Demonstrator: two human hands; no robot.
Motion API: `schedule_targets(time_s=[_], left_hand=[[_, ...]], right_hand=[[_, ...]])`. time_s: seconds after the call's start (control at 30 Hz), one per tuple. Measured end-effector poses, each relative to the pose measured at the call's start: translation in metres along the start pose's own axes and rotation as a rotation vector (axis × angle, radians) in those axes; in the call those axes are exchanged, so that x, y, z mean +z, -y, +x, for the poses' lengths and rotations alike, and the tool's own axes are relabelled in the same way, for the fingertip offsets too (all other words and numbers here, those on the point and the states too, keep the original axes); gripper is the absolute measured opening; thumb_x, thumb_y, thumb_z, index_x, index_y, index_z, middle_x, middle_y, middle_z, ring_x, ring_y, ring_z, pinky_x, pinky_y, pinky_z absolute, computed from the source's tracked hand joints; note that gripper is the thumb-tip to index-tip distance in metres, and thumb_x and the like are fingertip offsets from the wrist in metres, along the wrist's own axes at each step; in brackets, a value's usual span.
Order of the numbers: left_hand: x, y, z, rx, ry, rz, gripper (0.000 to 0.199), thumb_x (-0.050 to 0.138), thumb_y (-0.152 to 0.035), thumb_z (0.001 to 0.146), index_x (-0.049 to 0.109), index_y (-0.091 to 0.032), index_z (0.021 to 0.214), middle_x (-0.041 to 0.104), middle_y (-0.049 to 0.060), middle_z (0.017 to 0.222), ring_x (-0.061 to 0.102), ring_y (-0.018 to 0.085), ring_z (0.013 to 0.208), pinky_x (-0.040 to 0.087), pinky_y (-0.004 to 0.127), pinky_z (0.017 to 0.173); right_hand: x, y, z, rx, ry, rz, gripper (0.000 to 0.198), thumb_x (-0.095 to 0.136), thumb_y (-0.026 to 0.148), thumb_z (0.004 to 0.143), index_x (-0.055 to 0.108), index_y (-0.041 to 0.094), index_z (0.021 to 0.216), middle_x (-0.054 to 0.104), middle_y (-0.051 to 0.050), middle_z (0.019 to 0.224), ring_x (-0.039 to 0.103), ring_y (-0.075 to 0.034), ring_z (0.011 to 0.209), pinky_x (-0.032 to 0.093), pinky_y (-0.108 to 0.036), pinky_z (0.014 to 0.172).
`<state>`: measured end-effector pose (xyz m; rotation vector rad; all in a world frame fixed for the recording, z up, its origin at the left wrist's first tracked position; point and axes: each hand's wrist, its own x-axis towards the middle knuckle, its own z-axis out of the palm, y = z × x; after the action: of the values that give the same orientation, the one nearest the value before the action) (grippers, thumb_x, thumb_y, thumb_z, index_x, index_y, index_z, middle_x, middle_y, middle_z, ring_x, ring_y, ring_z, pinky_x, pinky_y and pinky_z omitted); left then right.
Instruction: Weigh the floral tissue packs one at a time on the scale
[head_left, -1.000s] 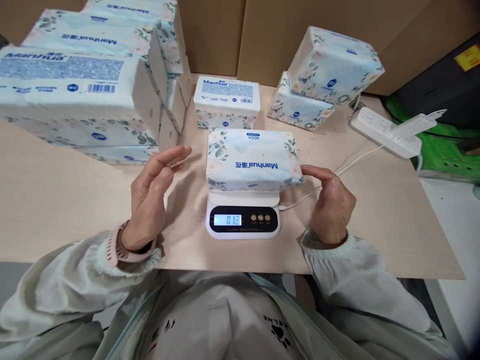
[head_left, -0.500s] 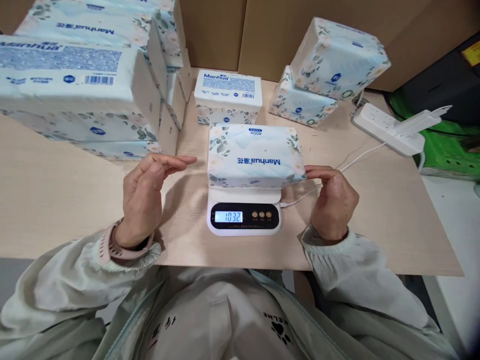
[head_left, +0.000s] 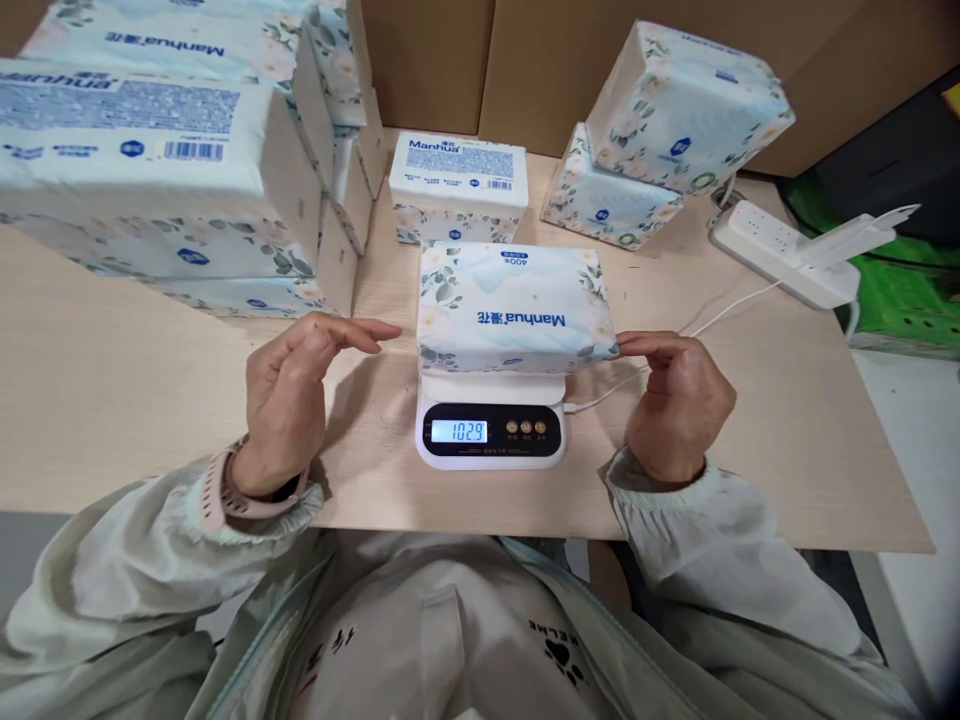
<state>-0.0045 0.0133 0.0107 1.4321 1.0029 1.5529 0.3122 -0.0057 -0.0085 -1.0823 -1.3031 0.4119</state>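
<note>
A floral pack of tissues (head_left: 517,300) lies on a white digital scale (head_left: 491,462), covering most of its weighing plate. The lit display reads 102.9. My left hand (head_left: 296,390) hovers left of the pack, fingers stretched toward it with a gap between; it holds nothing. My right hand (head_left: 675,405) is at the pack's right side, its extended fingertips at or against the lower right corner. No grip on the pack is visible, and both hands are open.
Several stacked tissue packs (head_left: 150,190) stand at the left. A single pack (head_left: 459,185) lies behind the scale. Two stacked packs (head_left: 686,110) stand at the back right, beside a white power strip (head_left: 787,255). A white cable (head_left: 735,308) runs to the scale. Cardboard (head_left: 600,70) borders the back.
The scale's reading has gone from 103.2 to 102.9. My left fingers are slightly farther right, and my right hand has shifted slightly right. The pack stays on the scale.
</note>
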Motion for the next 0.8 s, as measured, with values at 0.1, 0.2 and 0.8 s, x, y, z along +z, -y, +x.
schedule_targets(time_s=[0.1,0.2,0.8], left_hand=[[-0.002,-0.0003,0.0006,-0.004,0.031,0.032,0.029,0.066,-0.043,0.106,0.087,-0.032,0.089,0.086,0.0,0.097,0.083,0.029,0.103,0.065,0.051,0.106],[-0.0032,0.0003,0.0008,-0.013,0.051,0.044,0.025,0.068,-0.045,0.105,0.087,-0.037,0.091,0.087,-0.001,0.1,0.083,0.03,0.104,0.065,0.054,0.106],[0.0006,0.0008,0.0013,-0.003,0.0,0.033,0.031,0.067,-0.041,0.105,0.087,-0.027,0.086,0.087,0.002,0.094,0.083,0.027,0.098,0.065,0.047,0.1]], right_hand=[[0.0006,0.0015,0.0,0.002,0.004,0.008,0.033,0.061,0.044,0.108,0.083,0.026,0.091,0.082,-0.004,0.091,0.078,-0.024,0.088,0.06,-0.045,0.084],[0.0005,0.003,-0.0003,0.007,0.003,-0.003,0.034,0.06,0.046,0.109,0.083,0.027,0.092,0.081,-0.004,0.09,0.077,-0.024,0.088,0.061,-0.045,0.083],[0.0001,0.0042,-0.0007,-0.003,-0.009,-0.031,0.034,0.059,0.047,0.109,0.081,0.028,0.09,0.082,-0.004,0.091,0.078,-0.026,0.086,0.061,-0.049,0.082]])
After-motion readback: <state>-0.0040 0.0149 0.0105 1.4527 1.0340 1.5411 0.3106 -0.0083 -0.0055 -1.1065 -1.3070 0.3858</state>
